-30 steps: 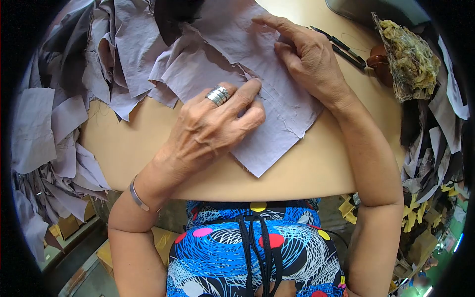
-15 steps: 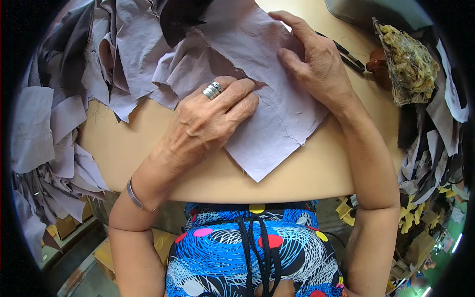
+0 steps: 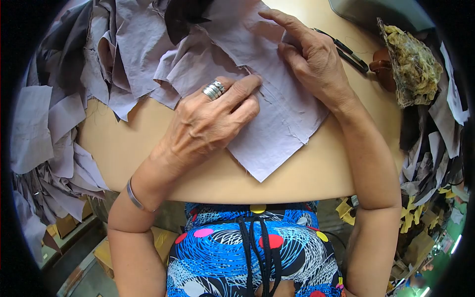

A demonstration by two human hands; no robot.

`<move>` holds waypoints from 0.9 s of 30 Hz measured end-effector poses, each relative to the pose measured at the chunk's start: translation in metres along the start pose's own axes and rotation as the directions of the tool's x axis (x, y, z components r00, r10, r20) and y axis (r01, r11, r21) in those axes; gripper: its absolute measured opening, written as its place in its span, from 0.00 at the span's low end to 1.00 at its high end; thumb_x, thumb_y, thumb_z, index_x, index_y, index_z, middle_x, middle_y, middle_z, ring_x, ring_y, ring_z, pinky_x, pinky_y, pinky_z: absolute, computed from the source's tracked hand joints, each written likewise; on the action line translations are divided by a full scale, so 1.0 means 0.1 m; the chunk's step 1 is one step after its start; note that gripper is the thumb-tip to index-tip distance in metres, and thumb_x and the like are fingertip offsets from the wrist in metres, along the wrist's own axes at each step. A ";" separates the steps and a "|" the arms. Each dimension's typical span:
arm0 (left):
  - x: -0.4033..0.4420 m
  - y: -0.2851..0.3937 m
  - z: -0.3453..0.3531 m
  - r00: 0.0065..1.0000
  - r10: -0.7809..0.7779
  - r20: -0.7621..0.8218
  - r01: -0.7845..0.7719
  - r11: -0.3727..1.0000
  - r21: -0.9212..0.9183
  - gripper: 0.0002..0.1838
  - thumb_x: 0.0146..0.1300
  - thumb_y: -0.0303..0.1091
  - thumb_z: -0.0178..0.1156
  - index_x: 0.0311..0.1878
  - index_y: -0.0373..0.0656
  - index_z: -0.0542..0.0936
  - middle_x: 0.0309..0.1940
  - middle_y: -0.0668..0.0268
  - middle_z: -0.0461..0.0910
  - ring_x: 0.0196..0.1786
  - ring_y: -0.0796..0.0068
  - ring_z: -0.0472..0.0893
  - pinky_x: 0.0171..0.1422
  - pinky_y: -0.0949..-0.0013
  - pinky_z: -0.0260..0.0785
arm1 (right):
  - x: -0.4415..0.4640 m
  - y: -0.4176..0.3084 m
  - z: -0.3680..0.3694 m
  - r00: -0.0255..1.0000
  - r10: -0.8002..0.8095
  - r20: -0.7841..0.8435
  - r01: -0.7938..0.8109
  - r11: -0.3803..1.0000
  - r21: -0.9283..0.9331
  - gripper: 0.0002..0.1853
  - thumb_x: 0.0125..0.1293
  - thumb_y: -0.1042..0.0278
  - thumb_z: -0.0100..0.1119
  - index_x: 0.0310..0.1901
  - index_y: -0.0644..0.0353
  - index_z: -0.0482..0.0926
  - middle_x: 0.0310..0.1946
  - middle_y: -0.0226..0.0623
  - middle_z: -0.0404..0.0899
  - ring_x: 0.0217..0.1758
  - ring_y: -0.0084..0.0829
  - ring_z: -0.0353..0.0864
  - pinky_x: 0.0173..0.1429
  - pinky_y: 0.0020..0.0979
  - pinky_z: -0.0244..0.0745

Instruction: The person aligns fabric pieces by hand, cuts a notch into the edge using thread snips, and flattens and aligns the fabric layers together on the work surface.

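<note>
A pale mauve cloth piece (image 3: pixel 269 143) with frayed edges and a lengthwise seam lies on the light tabletop, one corner pointing toward me. My left hand (image 3: pixel 210 116), with a silver ring and a bracelet, pinches the cloth's left edge near the seam, fingertips pressed together. On the cloth's right side rests my right hand (image 3: pixel 316 62), its index finger stretched out and thumb apart, touching the fabric without gripping it. Another crumpled piece of the same cloth (image 3: pixel 193 67) lies just beyond my left hand.
Grey and mauve cloth pieces (image 3: pixel 136 47) heap at the left and hang over the table edge (image 3: pixel 237 198). At the right are black-handled snips (image 3: pixel 350 57), a brown cup (image 3: pixel 381 67), a plastic-wrapped yellowish bundle (image 3: pixel 413 64) and more hanging scraps. A grey container stands at the top right.
The cloth has shifted slightly, its near corner a little lower than a second ago. My left hand has moved slightly left, and my right hand slightly right then partly back.
</note>
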State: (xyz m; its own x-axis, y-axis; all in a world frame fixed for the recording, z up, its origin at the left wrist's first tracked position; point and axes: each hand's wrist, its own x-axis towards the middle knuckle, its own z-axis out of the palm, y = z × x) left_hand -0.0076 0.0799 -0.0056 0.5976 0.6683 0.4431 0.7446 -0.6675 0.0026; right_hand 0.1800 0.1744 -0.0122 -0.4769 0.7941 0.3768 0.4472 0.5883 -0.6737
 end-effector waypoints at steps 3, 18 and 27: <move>-0.01 0.04 0.03 0.999 -0.037 0.003 0.037 0.998 0.043 0.08 0.49 0.30 0.58 0.34 0.47 0.73 0.47 0.72 0.76 0.40 0.76 0.78 0.36 0.74 0.74 | -0.01 -0.01 -0.01 1.000 0.023 0.010 -0.022 1.000 -0.014 0.30 0.57 0.83 0.51 0.62 0.46 0.72 0.21 0.33 0.70 0.23 0.23 0.69 0.35 0.28 0.72; 0.00 -0.01 -0.13 0.997 -0.019 0.081 0.037 0.974 -0.224 0.16 0.51 0.24 0.58 0.44 0.49 0.78 0.51 0.68 0.80 0.45 0.67 0.81 0.43 0.68 0.75 | -0.01 -0.10 -0.01 0.884 -0.459 -0.081 0.293 0.682 -0.670 0.27 0.55 0.80 0.59 0.58 0.50 0.75 0.37 0.38 0.76 0.31 0.36 0.76 0.39 0.33 0.73; 0.24 -0.25 -0.10 0.967 -0.203 0.155 0.242 0.921 -0.306 0.08 0.59 0.26 0.57 0.43 0.38 0.78 0.44 0.60 0.77 0.43 0.56 0.79 0.47 0.60 0.72 | -0.36 -0.30 -0.07 0.966 -0.207 0.158 0.238 0.947 -0.216 0.09 0.50 0.77 0.60 0.35 0.58 0.76 0.37 0.36 0.77 0.37 0.39 0.78 0.39 0.39 0.74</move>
State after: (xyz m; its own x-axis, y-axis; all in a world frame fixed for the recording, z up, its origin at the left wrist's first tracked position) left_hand -0.0148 0.1087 0.0137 0.4729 0.8324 0.2888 0.7394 -0.5532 0.3837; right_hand 0.1887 0.1286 -0.0013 -0.6724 0.6210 0.4027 0.4736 0.7791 -0.4108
